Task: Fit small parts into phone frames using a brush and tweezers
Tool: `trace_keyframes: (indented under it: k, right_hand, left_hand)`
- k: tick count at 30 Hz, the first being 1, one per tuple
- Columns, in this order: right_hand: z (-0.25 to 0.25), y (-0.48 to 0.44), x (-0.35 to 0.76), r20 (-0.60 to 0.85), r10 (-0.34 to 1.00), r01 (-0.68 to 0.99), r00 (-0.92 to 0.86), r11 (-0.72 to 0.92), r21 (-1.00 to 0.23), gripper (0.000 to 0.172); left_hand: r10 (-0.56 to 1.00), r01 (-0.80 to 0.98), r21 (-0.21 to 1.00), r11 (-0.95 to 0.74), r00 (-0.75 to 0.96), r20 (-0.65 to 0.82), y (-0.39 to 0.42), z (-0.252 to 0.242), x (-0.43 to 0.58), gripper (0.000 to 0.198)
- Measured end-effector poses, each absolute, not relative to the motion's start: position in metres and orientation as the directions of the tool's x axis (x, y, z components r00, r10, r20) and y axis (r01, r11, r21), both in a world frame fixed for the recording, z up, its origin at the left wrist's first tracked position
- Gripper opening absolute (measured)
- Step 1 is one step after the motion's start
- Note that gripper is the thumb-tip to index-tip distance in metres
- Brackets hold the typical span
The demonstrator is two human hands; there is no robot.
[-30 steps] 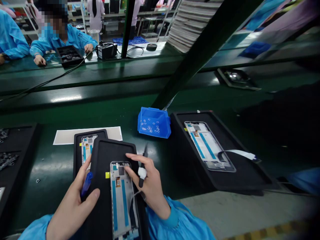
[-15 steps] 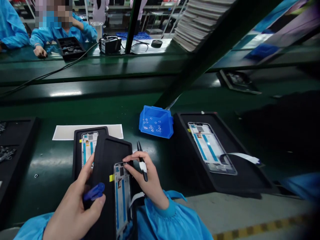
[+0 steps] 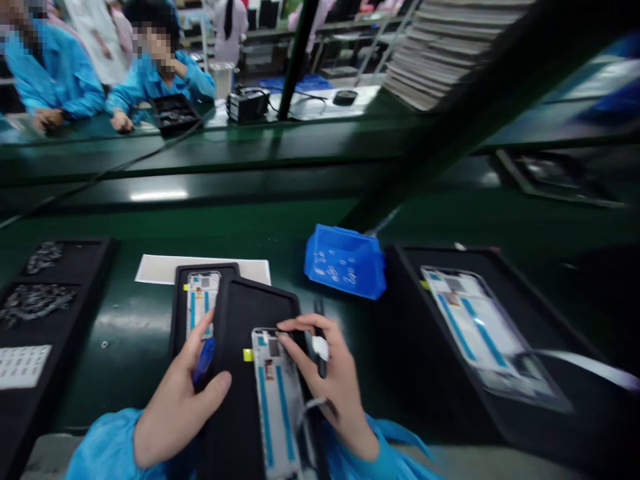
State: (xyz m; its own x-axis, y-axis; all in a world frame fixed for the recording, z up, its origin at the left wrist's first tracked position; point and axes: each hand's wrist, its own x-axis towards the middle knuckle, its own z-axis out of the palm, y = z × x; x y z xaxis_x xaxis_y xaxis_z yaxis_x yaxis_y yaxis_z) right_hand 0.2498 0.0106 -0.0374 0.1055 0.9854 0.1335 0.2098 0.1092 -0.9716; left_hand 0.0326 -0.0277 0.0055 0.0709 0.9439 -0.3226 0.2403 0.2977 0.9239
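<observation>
My left hand (image 3: 183,393) is closed at the left side of a black tray (image 3: 240,300), with a blue pen-like tool (image 3: 204,360) tucked between thumb and fingers. In that tray lies a phone frame (image 3: 280,413) with blue strips and a yellow tab. My right hand (image 3: 333,373) holds black tweezers (image 3: 321,347) with a white band against its palm. Its thumb and index finger pinch at the top edge of the frame; anything tiny between them cannot be made out. Partly behind the tray, a second phone frame (image 3: 201,303) lies in another black tray.
A blue bin (image 3: 345,260) with small ring-like pieces stands ahead. On the right, a black tray holds another phone frame (image 3: 485,327). Left is a compartment tray (image 3: 95,287) of small dark parts. A slanted post (image 3: 400,173) crosses the bench. Co-workers (image 3: 155,73) sit opposite.
The view has swung left, so the bench things sit farther right in the picture. The blue tool lies lower and more hidden in my left hand. My right fingertips stay at the frame's top edge.
</observation>
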Motion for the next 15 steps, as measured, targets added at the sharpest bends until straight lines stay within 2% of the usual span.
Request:
trace_keyframes:
  k: [2, 4, 7, 9, 11, 13, 15]
  right_hand:
    - [-0.036, 0.019, 0.253, 0.160, 0.978, 0.343, 0.130, 0.107, -0.933, 0.025]
    - [-0.033, 0.028, 0.252, 0.192, 0.966, 0.379, 0.175, 0.114, -0.918, 0.035]
    - [-0.031, 0.035, 0.247, 0.214, 0.934, 0.233, 0.285, 0.149, -0.961, 0.049]
    - [-0.037, 0.034, 0.245, 0.124, 0.957, 0.070, 0.263, 0.109, -0.992, 0.050]
    - [-0.053, 0.033, 0.245, -0.029, 0.988, -0.026, 0.154, -0.025, -0.999, 0.047]
    - [-0.073, 0.034, 0.248, -0.109, 0.989, -0.010, 0.103, -0.108, -0.994, 0.044]
    - [-0.093, 0.040, 0.251, -0.026, 0.992, 0.026, 0.127, -0.030, -0.999, 0.040]
  left_hand:
    - [0.922, 0.098, 0.924, 0.369, 0.088, -0.378, -0.022, -0.001, 0.035, 0.083]
    - [0.905, -0.047, 0.907, 0.419, 0.105, -0.413, -0.017, -0.006, 0.035, 0.092]
    - [0.912, -0.194, 0.892, 0.408, 0.053, -0.406, -0.011, -0.009, 0.029, 0.104]
    - [0.926, -0.240, 0.900, 0.363, -0.013, -0.377, -0.009, -0.007, 0.025, 0.108]
    - [0.935, -0.255, 0.913, 0.317, -0.079, -0.347, -0.007, -0.005, 0.023, 0.106]
    - [0.942, -0.242, 0.932, 0.269, -0.136, -0.307, -0.005, -0.002, 0.021, 0.097]
    - [0.948, -0.201, 0.948, 0.246, -0.154, -0.278, -0.007, -0.003, 0.018, 0.088]
